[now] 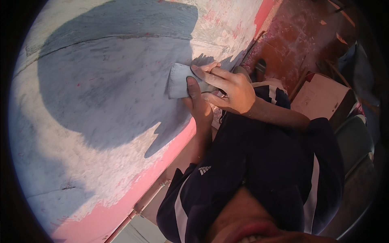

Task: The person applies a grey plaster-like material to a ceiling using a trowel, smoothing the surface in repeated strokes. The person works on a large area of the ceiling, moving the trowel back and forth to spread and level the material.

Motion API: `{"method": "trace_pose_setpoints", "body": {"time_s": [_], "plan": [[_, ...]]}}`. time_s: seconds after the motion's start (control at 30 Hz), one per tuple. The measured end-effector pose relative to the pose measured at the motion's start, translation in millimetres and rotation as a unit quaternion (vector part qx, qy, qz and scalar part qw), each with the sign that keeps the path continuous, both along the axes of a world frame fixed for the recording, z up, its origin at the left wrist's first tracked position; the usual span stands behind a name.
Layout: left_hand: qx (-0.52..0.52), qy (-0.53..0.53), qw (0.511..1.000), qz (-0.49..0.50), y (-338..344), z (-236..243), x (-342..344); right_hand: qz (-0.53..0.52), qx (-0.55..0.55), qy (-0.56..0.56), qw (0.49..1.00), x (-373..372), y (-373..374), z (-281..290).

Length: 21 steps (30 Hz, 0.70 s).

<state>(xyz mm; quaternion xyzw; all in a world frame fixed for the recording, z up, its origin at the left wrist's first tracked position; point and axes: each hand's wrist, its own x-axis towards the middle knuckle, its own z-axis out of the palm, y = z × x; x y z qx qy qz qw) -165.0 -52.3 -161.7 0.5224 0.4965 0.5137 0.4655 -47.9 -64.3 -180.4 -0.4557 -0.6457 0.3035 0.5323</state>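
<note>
A folded piece of light-grey sandpaper [178, 83] with worn edges is between my two hands, just in front of the wall's whitish-grey patched surface [101, 89]. From below, my left hand [199, 106] grips it, thumb laid across its face. My right hand [233, 89] pinches its right side, the fingers reaching over the upper corner and dust showing on them. Whether the sheet's far side touches the wall, I cannot tell. The fingers of my left hand behind the sheet are hidden.
Pink paint [97, 220] borders the patched surface along its lower edge, above a thin pipe [137, 208]. To the right are a dusty red floor [293, 36], a pale box-like piece [322, 95] and a dark rounded seat [354, 139]. My shadow falls across the wall.
</note>
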Motion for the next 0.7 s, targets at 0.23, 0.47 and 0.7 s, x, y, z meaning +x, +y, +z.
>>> {"method": "trace_pose_setpoints", "body": {"time_s": [0.23,0.47,0.7], "plan": [[-0.017,-0.018,0.998,0.053,1,7,-5,0.064,0.001,0.019,0.998,4,5,3],[-0.168,0.014,0.985,-0.019,-10,-31,-2,0.188,-0.262,0.259,0.910,41,-16,-59],[-0.104,0.002,0.992,-0.068,-5,-48,-8,0.292,-0.387,0.369,0.793,37,-18,-95]]}}
